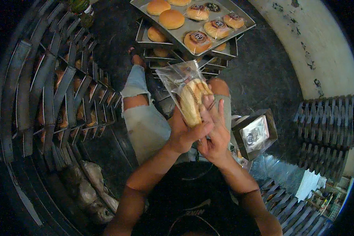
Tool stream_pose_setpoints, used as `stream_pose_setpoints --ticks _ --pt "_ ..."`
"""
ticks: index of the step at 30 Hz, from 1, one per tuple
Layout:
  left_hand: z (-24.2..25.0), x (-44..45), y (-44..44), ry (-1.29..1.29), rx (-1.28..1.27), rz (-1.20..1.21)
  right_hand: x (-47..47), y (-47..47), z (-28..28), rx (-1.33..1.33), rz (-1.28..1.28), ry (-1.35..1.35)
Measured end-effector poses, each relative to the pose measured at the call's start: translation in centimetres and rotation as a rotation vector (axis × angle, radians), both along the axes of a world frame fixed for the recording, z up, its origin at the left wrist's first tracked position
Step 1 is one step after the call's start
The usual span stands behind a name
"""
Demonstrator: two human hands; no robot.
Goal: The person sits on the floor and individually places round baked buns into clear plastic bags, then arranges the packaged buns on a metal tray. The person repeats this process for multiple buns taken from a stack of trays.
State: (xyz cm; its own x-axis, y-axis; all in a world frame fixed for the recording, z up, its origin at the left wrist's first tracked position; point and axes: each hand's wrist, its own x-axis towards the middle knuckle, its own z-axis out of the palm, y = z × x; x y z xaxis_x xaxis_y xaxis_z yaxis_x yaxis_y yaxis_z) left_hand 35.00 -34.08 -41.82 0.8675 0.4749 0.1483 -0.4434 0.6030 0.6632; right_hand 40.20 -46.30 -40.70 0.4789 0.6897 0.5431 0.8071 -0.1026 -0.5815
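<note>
Over my lap I hold a halved or folded bread bun [191, 100] inside a clear plastic bag [180, 73]. The bag's loose end points away from me. My left hand [183, 132] is wrapped around the near left side of the bagged bun, its thumb across the front. On the right, my right hand [218, 132] is against the bun's near right side, with one finger extended. Its other fingers are blurred, so their grip is unclear. Beyond my hands, a metal tray [177, 37] carries unwrapped buns [171, 19] and bagged buns [197, 42] with printed marks.
More trays [156, 42] are stacked under the top one. By my right knee stands an open box [270, 129] holding printed clear bags [255, 134]. Tall racks of dark trays [65, 88] with bread line the left. Other tray stacks [324, 124] stand right, near a pale wall [321, 44].
</note>
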Motion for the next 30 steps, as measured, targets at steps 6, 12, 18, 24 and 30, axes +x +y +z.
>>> stream_pose_setpoints --ticks 6,12,18,24,30 --pt "-3.0 -0.6 0.1 0.308 -0.162 0.064 1.3 2.1 -2.9 -0.047 0.112 0.114" --pt "-4.9 0.2 2.2 0.298 -0.627 -0.059 0.2 1.0 -2.9 -0.126 0.104 0.2" --pt "-6.6 0.8 1.4 0.287 -0.842 -0.175 1.4 -6.8 -3.7 -0.276 0.348 0.817" --pt "-6.1 0.2 -3.7 0.477 -0.689 -0.516 3.3 -8.4 -3.3 0.081 -0.278 0.401" --pt "-9.9 3.3 -3.3 0.512 0.806 0.13 4.8 -8.7 -6.3 0.409 -0.588 0.786"
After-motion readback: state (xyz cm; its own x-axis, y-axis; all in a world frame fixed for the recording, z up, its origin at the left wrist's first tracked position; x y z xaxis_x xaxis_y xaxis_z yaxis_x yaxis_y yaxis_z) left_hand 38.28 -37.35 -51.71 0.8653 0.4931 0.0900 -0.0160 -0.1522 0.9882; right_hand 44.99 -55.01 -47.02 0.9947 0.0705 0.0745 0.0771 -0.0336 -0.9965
